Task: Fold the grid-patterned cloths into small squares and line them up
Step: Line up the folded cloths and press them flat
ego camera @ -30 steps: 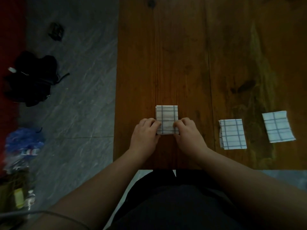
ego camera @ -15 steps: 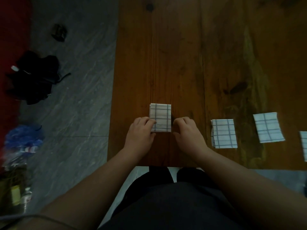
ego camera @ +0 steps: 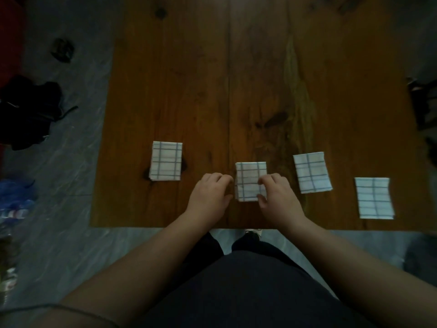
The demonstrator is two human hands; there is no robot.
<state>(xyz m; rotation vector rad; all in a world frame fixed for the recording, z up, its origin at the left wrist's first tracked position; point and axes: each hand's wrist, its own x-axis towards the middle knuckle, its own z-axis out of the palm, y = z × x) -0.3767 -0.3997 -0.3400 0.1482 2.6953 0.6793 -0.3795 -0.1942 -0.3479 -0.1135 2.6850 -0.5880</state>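
Between our two hands, the held cloth (ego camera: 250, 179) is lying flat on the table (ego camera: 189, 91), already folded small. Our right hand (ego camera: 279, 200) is curling fingers + thumb over its right edge, pinching it lightly. Our left hand (ego camera: 210, 197) is sitting just beside the left edge w/ fingers curled; we can't tell if it's gripping or only touching.

By the look of it, we're nudging this one into the row. To do that well, we're wanting both hands sliding it together, flat, w/o lifting one side, so the layers aren't fanning out. It's lying nearer us than its neighbours on either side, so easing it away from us a bit should be levelling the edges; gaps are looking uneven too.

Well left of the left hand, and farther from us, a 2nd cloth (ego camera: 166, 164) is lying square. Near the right hand, on its right, a 3rd cloth (ego camera: 312, 172) is sitting slightly rotated. Well right of that hand, a 4th cloth (ego camera: 374, 197) is lying closest to the near table edge.
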